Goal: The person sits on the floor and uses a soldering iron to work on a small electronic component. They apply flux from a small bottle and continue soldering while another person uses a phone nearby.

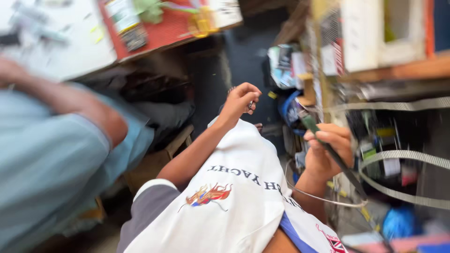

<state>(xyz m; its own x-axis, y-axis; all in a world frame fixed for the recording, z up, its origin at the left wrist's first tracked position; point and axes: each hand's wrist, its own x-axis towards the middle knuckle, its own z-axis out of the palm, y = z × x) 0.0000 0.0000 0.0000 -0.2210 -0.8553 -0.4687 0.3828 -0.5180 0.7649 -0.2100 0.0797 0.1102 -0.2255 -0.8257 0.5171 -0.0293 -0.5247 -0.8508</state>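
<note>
Right hand (328, 152), right of centre: closed in a fist around a thin dark tool (333, 154), likely a soldering iron or similar; type can't be confirmed, frame is blurred. The tool's long axis runs diagonally, from a greenish tip (307, 121) at upper left down to lower right, where a pale cable (323, 199) leaves it and loops back toward the lap.

Left hand (240, 99), centre of frame, above and left of the right hand: fingers curled shut on something small and metallic (251, 105); too blurred to identify. The two hands are well apart, not touching.

Key relation: the tool tip points up and left, roughly toward the left hand, with a clear gap between them. The right hand is the one on the tool; the left hand is the nearer one to the tip.

A white printed shirt (234, 192) fills the lower centre, under both forearms. A cluttered shelf (398, 70) sits at upper right, with grey straps (403, 157) running across it. A second person in a light blue shirt (51, 159) is seen at left, hands not involved.
</note>
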